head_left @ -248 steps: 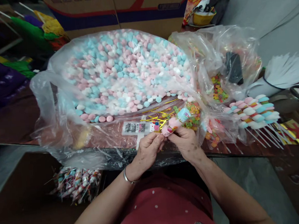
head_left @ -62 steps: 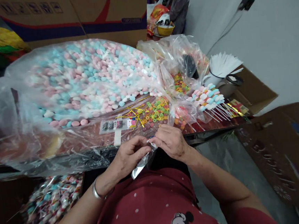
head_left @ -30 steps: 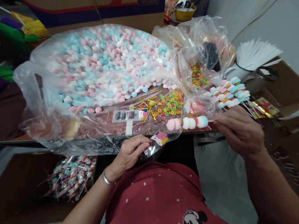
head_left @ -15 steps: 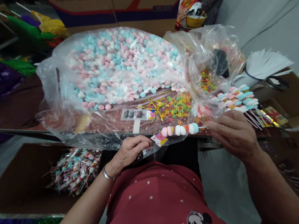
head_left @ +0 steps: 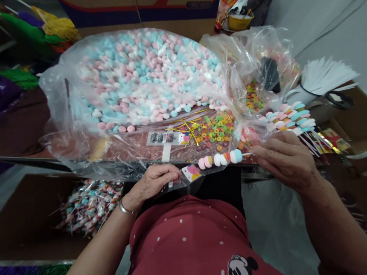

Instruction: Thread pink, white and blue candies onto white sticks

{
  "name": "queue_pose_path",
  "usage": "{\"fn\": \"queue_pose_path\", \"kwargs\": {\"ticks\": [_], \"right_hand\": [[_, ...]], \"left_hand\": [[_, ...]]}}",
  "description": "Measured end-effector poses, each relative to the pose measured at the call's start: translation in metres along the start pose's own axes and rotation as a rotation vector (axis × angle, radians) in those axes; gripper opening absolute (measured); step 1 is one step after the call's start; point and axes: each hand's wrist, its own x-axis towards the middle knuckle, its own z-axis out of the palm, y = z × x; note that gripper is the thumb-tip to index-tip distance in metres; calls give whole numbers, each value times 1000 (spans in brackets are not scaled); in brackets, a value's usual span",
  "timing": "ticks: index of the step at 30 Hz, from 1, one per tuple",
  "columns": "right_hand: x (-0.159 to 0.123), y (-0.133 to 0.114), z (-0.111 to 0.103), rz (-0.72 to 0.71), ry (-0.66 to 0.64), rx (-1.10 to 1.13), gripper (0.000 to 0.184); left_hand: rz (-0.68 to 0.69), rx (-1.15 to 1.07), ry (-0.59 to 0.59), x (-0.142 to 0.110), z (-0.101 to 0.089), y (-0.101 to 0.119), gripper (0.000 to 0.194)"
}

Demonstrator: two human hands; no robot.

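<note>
My left hand (head_left: 155,181) is closed on a clear printed plastic bag (head_left: 191,173), held at the table's front edge. From the right, my right hand (head_left: 284,158) pinches the white stick of a marshmallow skewer (head_left: 220,159). Pink, white and blue marshmallows with gummy rings between them are threaded on it. The skewer lies level, its pink end at the bag's printed mouth; whether that tip is inside the clear film I cannot tell. Just behind are loose gummy rings (head_left: 218,128), gold twist ties (head_left: 185,126) and a flat stack of printed bags (head_left: 161,138).
A big clear sack of marshmallows (head_left: 149,80) covers the table's middle. More finished skewers (head_left: 292,117) lie at right, near a container of white sticks (head_left: 326,76). Below left stands a carton (head_left: 24,224) holding many wrapped skewers (head_left: 89,205).
Earlier both hands worked together, then on a plastic bag alone. My right hand has since brought in a marshmallow skewer from the right and moved it left to the bag's mouth.
</note>
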Motion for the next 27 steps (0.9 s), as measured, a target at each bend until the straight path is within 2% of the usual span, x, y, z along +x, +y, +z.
{"fn": "queue_pose_path", "kwargs": {"ticks": [5, 12, 17, 21, 27], "right_hand": [[1, -3, 0, 0, 7, -12, 15], [1, -4, 7, -6, -6, 53, 13], [3, -4, 6, -19, 8, 24, 14], [3, -11, 6, -17, -1, -7, 17], [-2, -14, 3, 24, 24, -3, 21]], "left_hand": [[-16, 1, 18, 0, 1, 2, 29], [12, -22, -27, 0, -1, -3, 29], [-29, -38, -76, 0, -3, -8, 29], [-66, -57, -42, -1, -2, -10, 33], [-92, -64, -39, -3, -1, 1, 34]]}}
